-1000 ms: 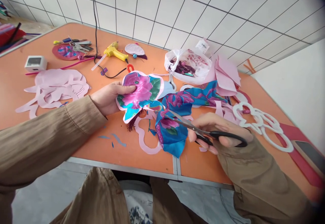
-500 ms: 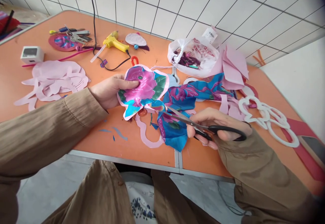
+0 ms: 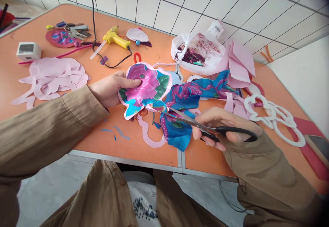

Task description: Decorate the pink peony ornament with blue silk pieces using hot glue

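Observation:
My left hand (image 3: pixel 113 87) pinches the left edge of a floral fabric cutout (image 3: pixel 144 84), thumb on top. The cutout is blue with a pink flower and green leaves, edged in pink. In my right hand (image 3: pixel 221 126) is a pair of black-handled scissors (image 3: pixel 189 120), blades slightly apart and pointing left at the cutout's lower right corner. Whether the blades touch it I cannot tell. Blue patterned fabric (image 3: pixel 177 132) lies on the table beneath and behind the blades. A curvy pink strip (image 3: pixel 146 134) lies below the cutout.
Pink cut pieces (image 3: pixel 56 76) are heaped at left. A yellow glue gun (image 3: pixel 115 39) lies at the back, its cord looping over the orange table (image 3: pixel 89 131). A white plastic bag (image 3: pixel 200 57) stands at back right. White cutout frames (image 3: pixel 272 115) and a phone (image 3: pixel 318 146) lie at right.
My right hand and the scissors have shifted slightly right. My left hand keeps its hold on the cutout. The view has tilted a little.

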The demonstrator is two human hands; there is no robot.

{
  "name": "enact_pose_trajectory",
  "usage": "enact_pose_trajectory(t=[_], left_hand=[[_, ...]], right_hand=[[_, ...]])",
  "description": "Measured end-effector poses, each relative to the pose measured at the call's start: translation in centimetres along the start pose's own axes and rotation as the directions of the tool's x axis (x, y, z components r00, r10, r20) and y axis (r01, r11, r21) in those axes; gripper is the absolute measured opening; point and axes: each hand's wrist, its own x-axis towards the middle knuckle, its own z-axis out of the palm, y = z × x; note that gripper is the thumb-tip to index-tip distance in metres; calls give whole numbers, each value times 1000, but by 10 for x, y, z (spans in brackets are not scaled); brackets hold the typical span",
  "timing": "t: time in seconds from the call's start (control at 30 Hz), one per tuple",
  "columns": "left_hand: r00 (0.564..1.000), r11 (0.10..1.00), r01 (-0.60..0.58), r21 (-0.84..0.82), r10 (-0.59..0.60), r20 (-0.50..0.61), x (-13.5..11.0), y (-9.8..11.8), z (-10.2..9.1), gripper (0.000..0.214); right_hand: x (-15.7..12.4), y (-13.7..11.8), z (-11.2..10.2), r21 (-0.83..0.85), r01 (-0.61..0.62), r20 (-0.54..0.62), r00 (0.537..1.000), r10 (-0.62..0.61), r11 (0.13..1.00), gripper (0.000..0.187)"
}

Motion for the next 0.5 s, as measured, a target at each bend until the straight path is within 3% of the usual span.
enact_pose_trajectory(t=[0.1, 0.23, 0.4, 0.5], left_hand=[[998, 999, 21, 26, -19, -60, -1, 1, 3, 10], [999, 1000, 3, 30, -2, -48, -2, 2, 6, 8], [999, 1000, 4, 8, -3, -37, -5, 2, 10, 14], [1000, 1000, -11, 4, 11, 24, -5, 1, 8, 12]], right_hand=[[-1, 2, 3, -1, 14, -39, 999, -14, 1000, 68], [0, 4, 0, -25, 25, -30, 999, -25, 999, 68], [4, 0, -14, 1, -42, 152, 988, 41, 999, 63], [8, -3, -15, 10, 45, 181, 982, -46, 999, 57]])
